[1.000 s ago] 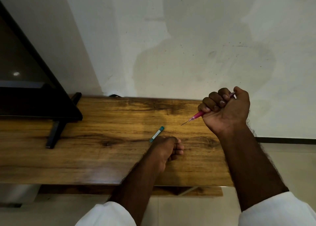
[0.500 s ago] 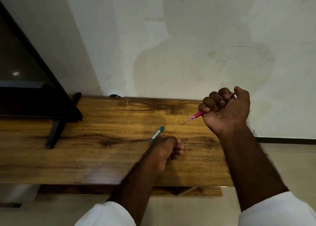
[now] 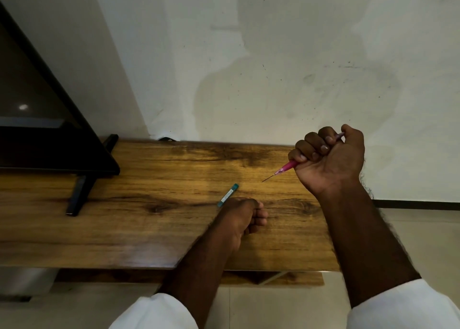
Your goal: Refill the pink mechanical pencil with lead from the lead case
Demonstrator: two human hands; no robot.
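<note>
My right hand [image 3: 328, 160] is clenched in a fist around the pink mechanical pencil [image 3: 286, 167], held above the right part of the wooden table [image 3: 139, 219]. The pencil's tip points down and to the left, with a thin length of lead sticking out. Its top end shows beside my thumb. A slim teal lead case [image 3: 228, 195] lies on the table, slanted, just left of my left hand [image 3: 242, 216]. That hand rests on the wood with its fingers curled and nothing visible in it, beside the case and close to its lower end.
A black monitor [image 3: 37, 129] on a black stand [image 3: 79, 191] takes up the table's left end. A stained white wall rises right behind the table. The table's near edge runs below my left forearm, with pale floor under it.
</note>
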